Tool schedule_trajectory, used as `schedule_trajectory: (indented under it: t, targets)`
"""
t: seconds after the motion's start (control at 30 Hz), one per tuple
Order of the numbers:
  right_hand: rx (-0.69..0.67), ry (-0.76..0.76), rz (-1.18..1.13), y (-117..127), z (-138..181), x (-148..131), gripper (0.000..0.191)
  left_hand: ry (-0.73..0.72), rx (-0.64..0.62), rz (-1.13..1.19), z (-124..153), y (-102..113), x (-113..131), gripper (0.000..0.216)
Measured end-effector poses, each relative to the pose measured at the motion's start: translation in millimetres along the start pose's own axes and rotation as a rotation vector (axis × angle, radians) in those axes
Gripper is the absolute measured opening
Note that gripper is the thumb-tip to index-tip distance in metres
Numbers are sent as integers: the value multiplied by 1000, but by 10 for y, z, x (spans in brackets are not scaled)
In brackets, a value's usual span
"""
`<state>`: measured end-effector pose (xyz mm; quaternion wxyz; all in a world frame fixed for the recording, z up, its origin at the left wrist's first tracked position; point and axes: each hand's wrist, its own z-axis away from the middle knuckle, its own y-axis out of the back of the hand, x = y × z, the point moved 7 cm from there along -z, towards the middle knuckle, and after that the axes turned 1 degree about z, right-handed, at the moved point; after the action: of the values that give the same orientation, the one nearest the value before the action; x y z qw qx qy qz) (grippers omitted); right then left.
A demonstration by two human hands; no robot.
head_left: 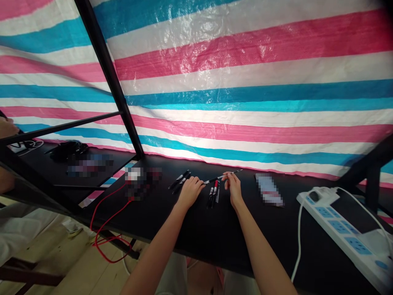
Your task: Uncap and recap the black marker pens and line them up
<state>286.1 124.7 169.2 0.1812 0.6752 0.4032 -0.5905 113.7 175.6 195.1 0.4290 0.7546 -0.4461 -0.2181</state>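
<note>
Over the black table, a slim pen (212,179) is held slantwise between my two hands. My left hand (190,190) has its fingers closed around the pen's left end. Near its other end, my right hand (232,186) pinches it, and a thin tip sticks out past the fingers to the upper right. Between my hands on the table lie several pens (211,194), one with a red part (215,186). Left of my left hand are more dark pens (181,180), lying side by side.
At right, a white power strip (340,229) with plugs and a white cable lies on the table (208,237). A blurred flat item (269,189) is nearer. Red cable (101,241) hangs over the left edge. Black frame bars (107,69) stand before striped sheeting (245,53). Another person's hand (7,127) shows far left.
</note>
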Motion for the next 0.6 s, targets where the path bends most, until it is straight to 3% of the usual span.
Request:
schedule_trajectory:
  t: [0.1,0.23,0.6]
  targets:
    - [-116,3,97,-125,38,-36,31,4,11,19,-5,36,16,20]
    - [-276,-60,90,-286,100,-40,48,25,33,45,-4,82,16,22]
    - [-193,-10,54,-130,8,-51,42,163,89,58,3,126,-98,24]
